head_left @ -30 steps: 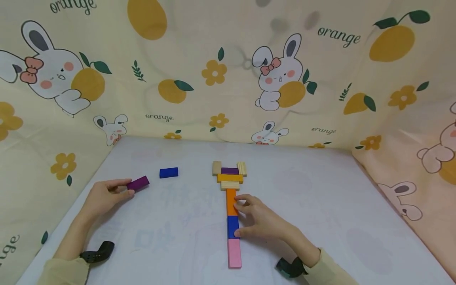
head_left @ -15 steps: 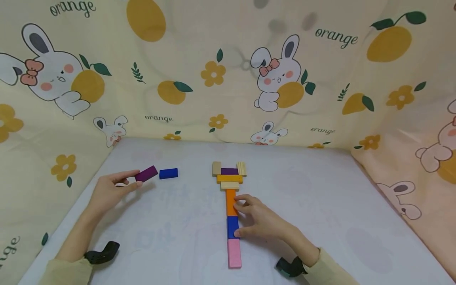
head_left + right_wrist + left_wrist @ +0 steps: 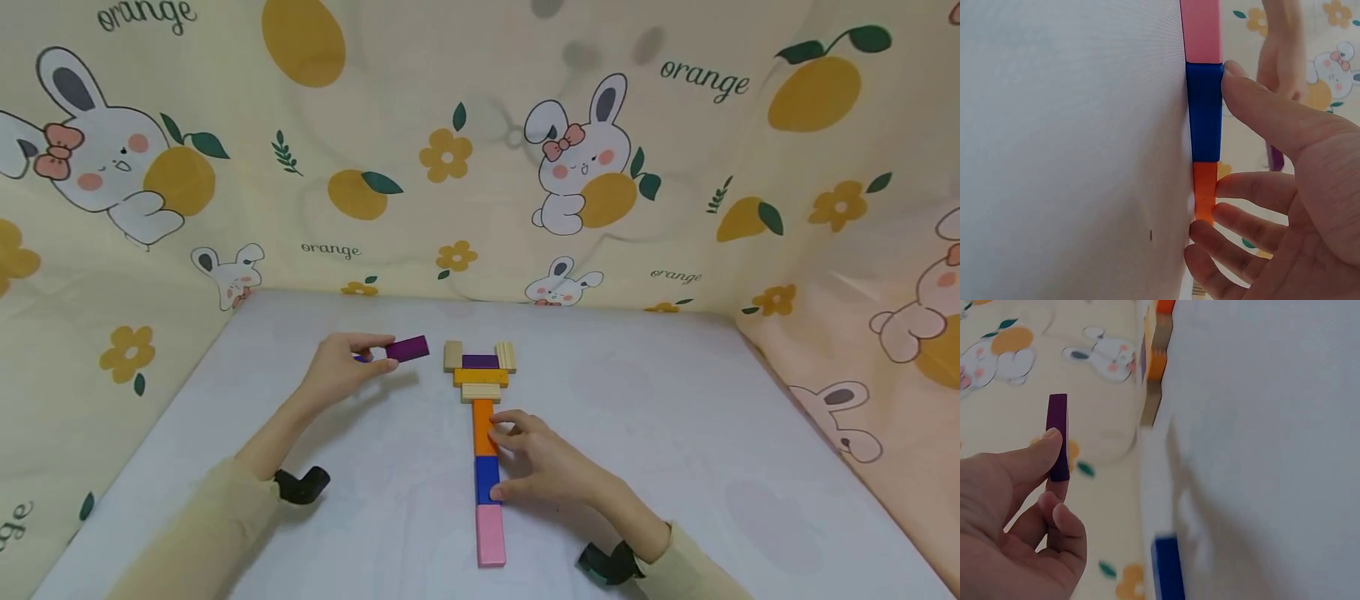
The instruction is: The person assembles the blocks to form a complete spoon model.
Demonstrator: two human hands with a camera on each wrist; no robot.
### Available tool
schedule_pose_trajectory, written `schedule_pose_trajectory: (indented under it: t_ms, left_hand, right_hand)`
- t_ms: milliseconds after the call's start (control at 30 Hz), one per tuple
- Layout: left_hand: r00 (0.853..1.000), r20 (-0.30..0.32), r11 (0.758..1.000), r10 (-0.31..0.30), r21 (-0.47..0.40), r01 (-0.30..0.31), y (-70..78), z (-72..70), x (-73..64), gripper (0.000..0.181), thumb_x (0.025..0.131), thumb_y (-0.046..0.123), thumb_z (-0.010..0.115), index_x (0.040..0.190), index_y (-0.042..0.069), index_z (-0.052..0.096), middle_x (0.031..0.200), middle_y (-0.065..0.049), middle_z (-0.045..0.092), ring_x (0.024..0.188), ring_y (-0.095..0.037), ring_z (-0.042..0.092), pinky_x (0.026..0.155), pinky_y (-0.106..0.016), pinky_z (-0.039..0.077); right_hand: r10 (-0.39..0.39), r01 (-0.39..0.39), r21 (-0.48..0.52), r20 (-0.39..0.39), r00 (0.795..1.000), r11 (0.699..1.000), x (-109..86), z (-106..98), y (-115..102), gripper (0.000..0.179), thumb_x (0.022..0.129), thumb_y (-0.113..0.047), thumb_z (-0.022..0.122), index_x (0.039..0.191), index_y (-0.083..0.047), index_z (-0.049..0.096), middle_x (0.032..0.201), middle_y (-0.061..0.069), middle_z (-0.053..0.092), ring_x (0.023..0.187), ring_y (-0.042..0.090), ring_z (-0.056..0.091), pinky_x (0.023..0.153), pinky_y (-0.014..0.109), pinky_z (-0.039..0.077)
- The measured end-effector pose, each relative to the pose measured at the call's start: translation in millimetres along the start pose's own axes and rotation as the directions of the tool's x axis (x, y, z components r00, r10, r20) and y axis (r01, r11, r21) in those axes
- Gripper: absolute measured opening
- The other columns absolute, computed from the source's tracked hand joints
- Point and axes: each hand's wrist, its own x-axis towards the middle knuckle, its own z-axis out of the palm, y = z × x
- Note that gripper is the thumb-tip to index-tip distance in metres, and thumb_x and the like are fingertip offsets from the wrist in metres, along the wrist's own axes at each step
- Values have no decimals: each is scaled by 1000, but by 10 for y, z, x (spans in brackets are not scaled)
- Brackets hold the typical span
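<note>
My left hand (image 3: 341, 367) pinches a purple wooden block (image 3: 407, 348) between thumb and fingers, held above the table. In the left wrist view that block stands on end, clear of the tabletop. A loose blue block (image 3: 1169, 565) lies beneath the left hand, mostly covered by it in the head view. My right hand (image 3: 558, 467) rests beside a column of blocks with fingers loosely bent. Its thumb tip touches a blue block (image 3: 1205, 112), and its index fingertip is at the orange block (image 3: 1205, 187). Below them in the column lies a pink block (image 3: 491, 537).
At the column's far end sit a plain wood block (image 3: 481, 392), a yellow block (image 3: 481, 378) and a second purple block (image 3: 480, 362) between two upright plain ones. A cloth printed with rabbits and oranges (image 3: 397, 108) walls the white table (image 3: 637, 375) behind and at both sides.
My left hand has carried the purple block to the right and farther back, passing over the loose blue block toward the column's far end. The right hand stays in place.
</note>
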Motion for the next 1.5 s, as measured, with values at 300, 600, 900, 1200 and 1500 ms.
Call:
schedule_pose_trajectory:
  t_ms: [300,600,900,1200,1500]
  left_hand:
    - [999,27,999,-19,-31,20,207,634,429,39,88,19,77,124,8,70,95,-5,66,84,-23,49,69,-32,38]
    - [998,16,998,-55,-18,55,238,968,654,37,90,12,74,125,3,68,118,-10,67,92,-24,56,90,-36,47]
    - [996,14,996,-87,16,87,268,1111,709,34,92,12,71,125,5,68,123,-8,65,114,-24,54,102,-42,41]
    - [996,-19,995,-85,45,86,361,1118,723,31,92,10,71,122,4,69,118,-10,67,110,-28,53,100,-43,41]
    - [997,-19,995,-72,68,74,319,1138,787,31,91,9,71,121,6,70,119,-8,67,112,-28,51,101,-45,38]
  right_hand:
    - [4,-4,-10,7,1000,1000,16,-4,-20,82,80,-50,79,142,-5,51,150,4,37,126,21,42,102,40,43]
    - [3,-3,-17,-2,1000,1000,8,-9,-5,82,80,-51,78,142,-6,51,151,2,36,126,20,42,101,40,43]
    - [21,-21,-19,4,1000,1000,3,-1,-2,81,80,-51,78,142,-6,52,151,3,36,126,20,43,101,40,43]
    - [14,-14,-24,4,1000,1000,11,11,11,83,79,-54,78,142,-5,52,149,2,38,128,22,41,103,41,41]
    - [24,-24,-26,11,1000,999,19,4,1,83,79,-54,78,142,-6,52,150,3,37,129,22,41,103,41,42]
